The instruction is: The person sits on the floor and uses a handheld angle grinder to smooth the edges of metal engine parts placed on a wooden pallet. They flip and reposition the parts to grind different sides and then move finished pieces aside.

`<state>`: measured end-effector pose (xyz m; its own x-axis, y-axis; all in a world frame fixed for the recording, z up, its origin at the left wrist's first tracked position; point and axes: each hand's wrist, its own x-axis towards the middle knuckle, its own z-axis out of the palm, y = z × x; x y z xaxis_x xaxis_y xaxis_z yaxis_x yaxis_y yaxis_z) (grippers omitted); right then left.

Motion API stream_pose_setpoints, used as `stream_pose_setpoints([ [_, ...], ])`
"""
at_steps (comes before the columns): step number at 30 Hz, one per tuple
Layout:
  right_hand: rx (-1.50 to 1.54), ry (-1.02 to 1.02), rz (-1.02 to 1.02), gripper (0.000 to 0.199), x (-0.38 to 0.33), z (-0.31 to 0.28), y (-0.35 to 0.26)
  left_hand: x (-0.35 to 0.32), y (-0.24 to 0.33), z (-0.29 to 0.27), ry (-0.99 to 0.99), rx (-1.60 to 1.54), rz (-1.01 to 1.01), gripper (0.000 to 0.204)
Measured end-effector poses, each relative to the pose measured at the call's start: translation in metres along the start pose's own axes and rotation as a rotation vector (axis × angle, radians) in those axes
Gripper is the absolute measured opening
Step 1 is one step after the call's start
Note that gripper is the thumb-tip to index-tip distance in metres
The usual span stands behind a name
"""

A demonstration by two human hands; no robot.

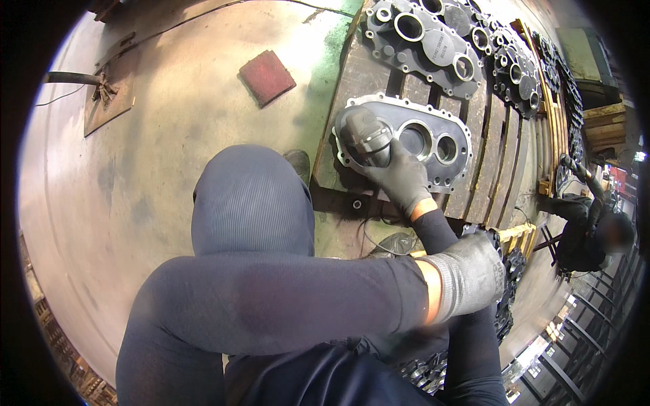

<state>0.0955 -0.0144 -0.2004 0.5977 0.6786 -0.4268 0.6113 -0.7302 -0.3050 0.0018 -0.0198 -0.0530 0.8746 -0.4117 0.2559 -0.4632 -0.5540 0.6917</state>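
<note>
Grey metal casting (406,110): long, rounded plate with a bolt-hole rim and round openings, lying flat in the upper middle of the frame, right of centre.
Dark power tool (364,132): rounded body with a pale band, over the casting's left end; its lower side is hidden.
Right hand (401,181): gloved in dark grey, wrapped around the tool from below right.
Left hand (470,276): grey-gloved, crossed over the right forearm (433,232); the fingers are mostly hidden, so I cannot tell whether they grip.
Wooden pallet (489,132): worn brown slats with dark gaps, under the casting and running toward the upper right.
Neighbouring castings (440,51): more grey covers with round openings along the top of the pallet.
Knee (254,203): dark ribbed cloth, left of the pallet.
Floor (169,162): pale, scuffed, greenish near the pallet's upper left edge.
Red square pad (267,78): on the floor, upper middle-left.
Brown board (112,101): far upper left, a dark hose (66,78) ending over it.
Co-worker (579,223): dark clothing, right edge.
Metal bars (567,375): lower right, in rows.
</note>
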Motion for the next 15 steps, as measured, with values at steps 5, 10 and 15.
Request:
stream_pose_setpoints([
  [5,0.063,-0.070,-0.003,0.076,-0.035,0.004,-0.005,0.020,-0.031,0.064,-0.146,-0.231,0.210,0.010],
  [10,0.114,-0.171,0.097,0.073,-0.067,-0.001,0.000,0.016,-0.027,0.086,-0.131,-0.244,0.182,0.009],
  [15,0.167,-0.174,0.162,0.075,-0.088,0.002,0.019,0.013,-0.016,0.081,-0.118,-0.204,0.120,0.008],
])
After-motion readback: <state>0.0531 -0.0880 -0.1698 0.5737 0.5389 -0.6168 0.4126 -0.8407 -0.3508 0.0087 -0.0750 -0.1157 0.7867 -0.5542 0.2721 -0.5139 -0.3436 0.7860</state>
